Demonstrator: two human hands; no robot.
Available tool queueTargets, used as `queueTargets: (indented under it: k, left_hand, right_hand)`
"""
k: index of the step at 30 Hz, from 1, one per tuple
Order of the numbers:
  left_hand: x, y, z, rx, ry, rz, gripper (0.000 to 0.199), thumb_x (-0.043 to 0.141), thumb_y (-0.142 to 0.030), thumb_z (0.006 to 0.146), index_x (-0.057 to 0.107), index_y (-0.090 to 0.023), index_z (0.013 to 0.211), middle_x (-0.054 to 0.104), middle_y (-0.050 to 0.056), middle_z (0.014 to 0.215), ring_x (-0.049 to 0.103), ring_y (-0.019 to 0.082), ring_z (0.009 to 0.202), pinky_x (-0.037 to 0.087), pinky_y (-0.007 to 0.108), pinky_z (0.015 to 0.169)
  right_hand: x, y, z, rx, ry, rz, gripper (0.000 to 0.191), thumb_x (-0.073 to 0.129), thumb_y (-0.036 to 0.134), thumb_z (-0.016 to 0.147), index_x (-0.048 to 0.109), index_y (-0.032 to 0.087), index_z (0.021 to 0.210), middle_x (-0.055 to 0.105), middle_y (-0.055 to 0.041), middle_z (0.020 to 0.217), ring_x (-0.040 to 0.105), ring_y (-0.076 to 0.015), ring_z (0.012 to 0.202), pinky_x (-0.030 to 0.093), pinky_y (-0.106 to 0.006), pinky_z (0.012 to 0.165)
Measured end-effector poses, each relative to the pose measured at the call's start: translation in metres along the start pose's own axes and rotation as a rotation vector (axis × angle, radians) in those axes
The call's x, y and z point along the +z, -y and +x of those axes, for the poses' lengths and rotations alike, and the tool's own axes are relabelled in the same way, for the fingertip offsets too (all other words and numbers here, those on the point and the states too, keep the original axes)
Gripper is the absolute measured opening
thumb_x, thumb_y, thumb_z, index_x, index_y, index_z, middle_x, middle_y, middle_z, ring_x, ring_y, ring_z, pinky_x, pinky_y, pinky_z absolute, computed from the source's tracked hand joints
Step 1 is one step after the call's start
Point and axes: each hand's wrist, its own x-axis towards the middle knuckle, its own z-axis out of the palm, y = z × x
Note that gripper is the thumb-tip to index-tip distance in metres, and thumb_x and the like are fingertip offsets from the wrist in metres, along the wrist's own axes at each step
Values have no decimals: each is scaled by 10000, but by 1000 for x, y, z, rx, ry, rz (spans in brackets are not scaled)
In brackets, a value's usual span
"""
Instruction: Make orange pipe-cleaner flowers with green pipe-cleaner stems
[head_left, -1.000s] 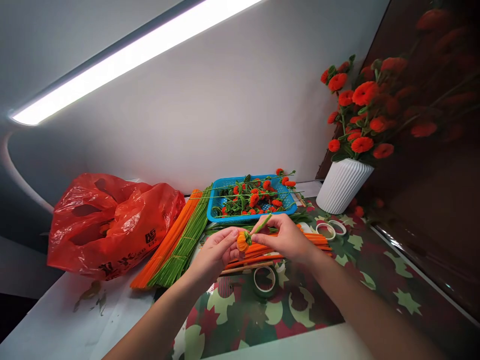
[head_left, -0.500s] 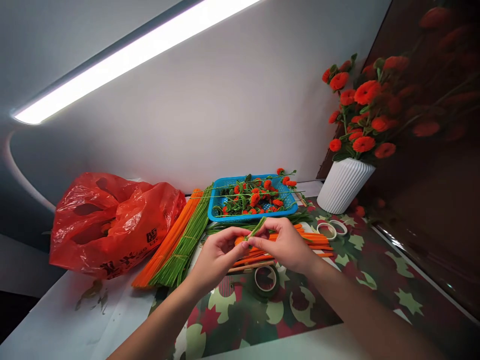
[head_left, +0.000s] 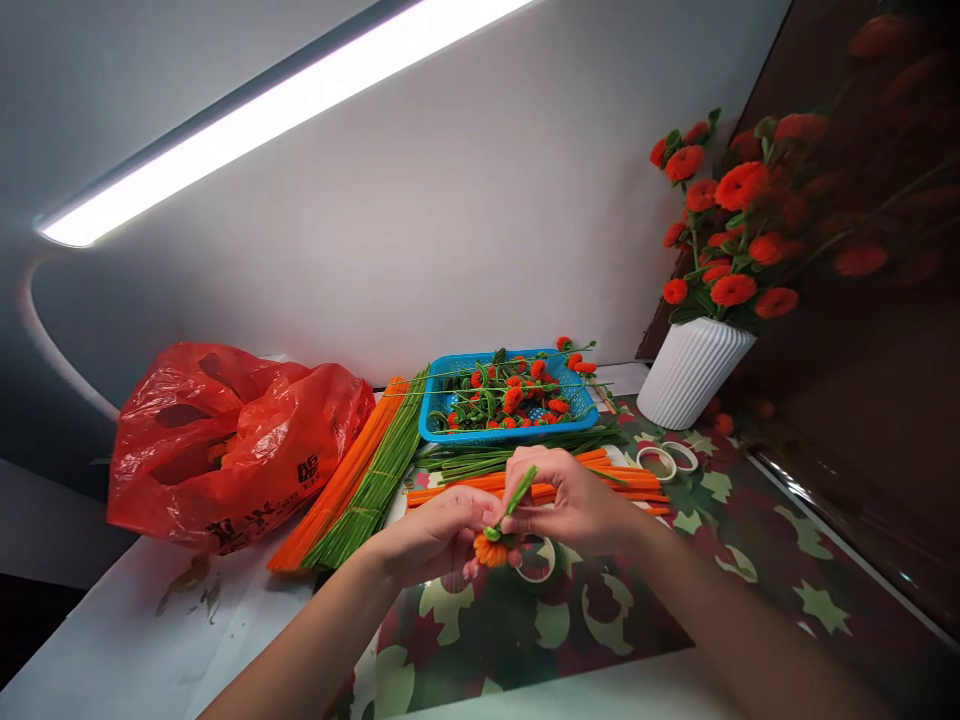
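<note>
Between my two hands is a small orange pipe-cleaner flower [head_left: 491, 550], its head tipped downward and its green stem [head_left: 520, 492] slanting up to the right. My left hand [head_left: 442, 530] is closed around the flower's head from the left side. With thumb and fingers together, my right hand [head_left: 559, 500] pinches the green stem close to the flower's base. Orange pipe cleaners [head_left: 630, 480] lie on the table just behind my hands. A roll of dark tape [head_left: 551, 560] sits under my right hand, partly covered by it.
A blue basket [head_left: 510, 436] holds small orange flowers and green stems. Left of it lie orange [head_left: 337, 480] and green pipe-cleaner bundles [head_left: 375, 490], then a red plastic bag [head_left: 240, 450]. At right stand a white vase [head_left: 694, 375] of orange flowers and two pale tape rolls [head_left: 679, 458].
Both hands have moved slightly down, and the flower's orange head has come into plain view below them. Its stem now stands more upright. The camera has shifted a little.
</note>
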Motion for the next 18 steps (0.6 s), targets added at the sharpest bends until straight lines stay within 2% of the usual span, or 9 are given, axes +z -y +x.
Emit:
queueTargets:
  k: [3, 6, 8, 10, 12, 14, 16, 18]
  left_hand:
    - [-5, 5, 3, -56, 94, -51, 165, 605, -269, 697, 609, -107, 664, 663, 93, 624, 485, 78, 367, 301, 169, 340]
    - [-5, 4, 4, 0, 52, -57, 170, 608, -265, 709, 624, -96, 710, 665, 93, 653, 491, 69, 393, 335, 164, 363]
    - [-2, 0, 4, 113, -56, -39, 159, 655, -254, 706, 631, -99, 735, 644, 56, 657, 505, 59, 447, 394, 159, 422]
    - [2, -5, 2, 292, -191, 22, 158, 702, -246, 705, 638, -116, 770, 617, 16, 663, 535, 66, 530, 448, 162, 504]
    - [6, -9, 0, 486, -308, 162, 161, 712, -240, 728, 646, -135, 831, 625, 13, 722, 576, 91, 634, 491, 188, 597]
    - [10, -10, -3, 648, -402, 335, 168, 686, -236, 773, 645, -154, 914, 649, 35, 838, 608, 119, 752, 514, 222, 700]
    - [13, -9, -5, 763, -470, 490, 167, 660, -214, 801, 635, -173, 961, 646, 55, 967, 617, 148, 882, 518, 256, 801]
    - [15, -6, -7, 848, -524, 613, 184, 645, -184, 811, 624, -194, 994, 623, 60, 1053, 604, 168, 983, 516, 280, 865]
  right_hand:
    - [3, 0, 0, -32, 9, -28, 284, 696, 432, 771, 641, 168, 685, 554, 1, 642, 484, -131, 684, 382, -255, 648]
    - [5, -1, 0, 31, -16, -18, 280, 687, 422, 782, 642, 160, 692, 546, 3, 661, 490, -127, 679, 387, -251, 650]
    - [3, -3, 0, 92, -40, -1, 248, 660, 402, 807, 649, 161, 749, 555, 0, 715, 508, -130, 706, 403, -252, 672]
    - [-1, -5, 0, 139, -107, 20, 204, 614, 373, 841, 648, 172, 852, 573, -7, 797, 524, -135, 759, 418, -256, 710]
    - [-6, -6, 1, 175, -229, 22, 183, 569, 346, 867, 632, 184, 923, 586, -12, 854, 529, -139, 802, 421, -259, 735]
    - [-10, -4, 1, 203, -321, -7, 154, 561, 324, 865, 618, 186, 904, 586, -8, 839, 526, -138, 793, 415, -254, 723]
    - [-10, 0, 1, 213, -311, -53, 135, 582, 307, 847, 590, 180, 800, 567, 4, 761, 511, -129, 732, 405, -246, 682]
    - [-7, 4, 0, 207, -240, -99, 158, 604, 298, 829, 555, 179, 738, 553, 12, 725, 502, -124, 699, 397, -241, 654]
